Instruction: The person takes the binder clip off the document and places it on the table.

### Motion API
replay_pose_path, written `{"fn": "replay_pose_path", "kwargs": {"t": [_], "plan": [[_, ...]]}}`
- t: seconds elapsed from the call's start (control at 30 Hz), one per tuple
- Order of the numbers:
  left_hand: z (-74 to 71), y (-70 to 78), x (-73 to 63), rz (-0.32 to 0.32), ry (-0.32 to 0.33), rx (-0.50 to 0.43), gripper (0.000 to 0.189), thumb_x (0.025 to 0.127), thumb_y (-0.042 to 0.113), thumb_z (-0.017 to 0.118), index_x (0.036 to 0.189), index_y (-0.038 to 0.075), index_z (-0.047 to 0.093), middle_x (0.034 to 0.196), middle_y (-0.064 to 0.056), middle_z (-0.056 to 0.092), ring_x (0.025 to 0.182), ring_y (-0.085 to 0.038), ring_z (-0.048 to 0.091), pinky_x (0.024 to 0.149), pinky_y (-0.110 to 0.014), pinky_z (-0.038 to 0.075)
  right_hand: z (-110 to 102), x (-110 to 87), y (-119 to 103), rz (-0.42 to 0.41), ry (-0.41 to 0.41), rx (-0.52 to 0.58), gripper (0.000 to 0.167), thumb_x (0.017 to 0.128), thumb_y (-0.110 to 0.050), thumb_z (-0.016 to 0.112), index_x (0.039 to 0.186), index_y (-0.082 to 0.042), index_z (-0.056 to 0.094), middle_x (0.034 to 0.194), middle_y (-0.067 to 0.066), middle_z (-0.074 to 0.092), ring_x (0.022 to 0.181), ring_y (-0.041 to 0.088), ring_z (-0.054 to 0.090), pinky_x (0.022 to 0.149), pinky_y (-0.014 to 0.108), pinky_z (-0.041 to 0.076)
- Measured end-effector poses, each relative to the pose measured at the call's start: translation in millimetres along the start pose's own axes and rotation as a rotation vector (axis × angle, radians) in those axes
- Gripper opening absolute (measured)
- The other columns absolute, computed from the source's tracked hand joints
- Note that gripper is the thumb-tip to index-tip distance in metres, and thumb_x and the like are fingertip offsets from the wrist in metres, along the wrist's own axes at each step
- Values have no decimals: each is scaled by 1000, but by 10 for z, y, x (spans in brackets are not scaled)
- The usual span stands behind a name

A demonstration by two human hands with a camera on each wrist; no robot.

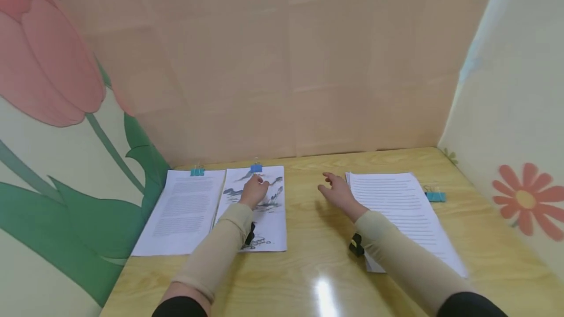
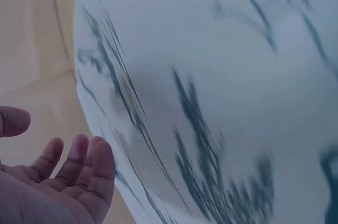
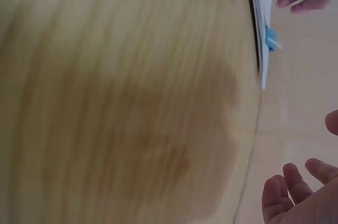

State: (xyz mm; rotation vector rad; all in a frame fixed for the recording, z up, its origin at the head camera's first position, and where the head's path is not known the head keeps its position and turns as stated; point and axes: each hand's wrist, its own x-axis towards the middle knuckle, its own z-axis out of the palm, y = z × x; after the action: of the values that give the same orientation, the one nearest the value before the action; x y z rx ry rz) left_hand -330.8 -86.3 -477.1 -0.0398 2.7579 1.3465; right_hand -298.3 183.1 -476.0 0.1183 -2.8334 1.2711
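My left hand (image 1: 254, 191) is over a sheet with an ink landscape painting (image 1: 273, 224), near its blue binder clip (image 1: 256, 168). In the left wrist view the fingers (image 2: 100, 182) are loosely bent with nothing between them, and the thumb stands apart. My right hand (image 1: 338, 192) hovers above the wooden table beside a stack of lined, printed sheets (image 1: 387, 194). Its fingers (image 3: 296, 184) are relaxed and hold nothing in the right wrist view. A teal binder clip (image 1: 435, 196) lies at the right side of that stack.
A stack of printed text pages (image 1: 185, 214) with a teal clip (image 1: 197, 172) at its top lies left of the painting. The wooden table (image 1: 308, 268) meets a beige back wall (image 1: 282, 62). Walls with painted flowers stand at both sides.
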Motion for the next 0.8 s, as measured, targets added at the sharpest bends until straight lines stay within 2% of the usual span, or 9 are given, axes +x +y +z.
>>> {"fn": "replay_pose_path", "kwargs": {"t": [0.13,0.3,0.5,0.63,0.8], "plan": [[-132,-165,-1,-31,8,48,32,104,23,52,120,-5,57,119,-25,63,107,-39,61,92,-53,50,170,9,-42,-21,-40,-6,56,100,-16,58,147,12,45,136,36,55,127,52,52,106,59,44],[-230,-317,-40,-65,4,51,33,105,24,52,123,-4,55,119,-25,62,104,-39,60,90,-52,50,327,4,-107,-32,-92,16,51,102,-14,57,145,11,47,136,35,55,127,51,52,106,59,43],[-352,-375,-106,-77,-8,40,35,105,23,52,125,-5,53,122,-25,60,106,-38,59,92,-52,50,478,36,-196,-27,-132,39,50,103,-15,56,145,10,48,137,34,55,126,49,54,106,57,44],[-413,-407,-136,-74,-29,35,28,104,22,51,117,-3,52,110,-23,59,95,-35,57,85,-51,49,560,60,-245,-19,-155,68,50,103,-15,56,146,10,48,138,35,54,125,49,55,106,56,45],[-430,-487,-134,-59,2,90,23,102,21,52,108,-1,54,101,-18,59,92,-33,56,85,-48,49,644,76,-306,-13,-170,82,49,103,-14,55,145,11,48,138,35,54,124,49,56,105,55,46]]}}
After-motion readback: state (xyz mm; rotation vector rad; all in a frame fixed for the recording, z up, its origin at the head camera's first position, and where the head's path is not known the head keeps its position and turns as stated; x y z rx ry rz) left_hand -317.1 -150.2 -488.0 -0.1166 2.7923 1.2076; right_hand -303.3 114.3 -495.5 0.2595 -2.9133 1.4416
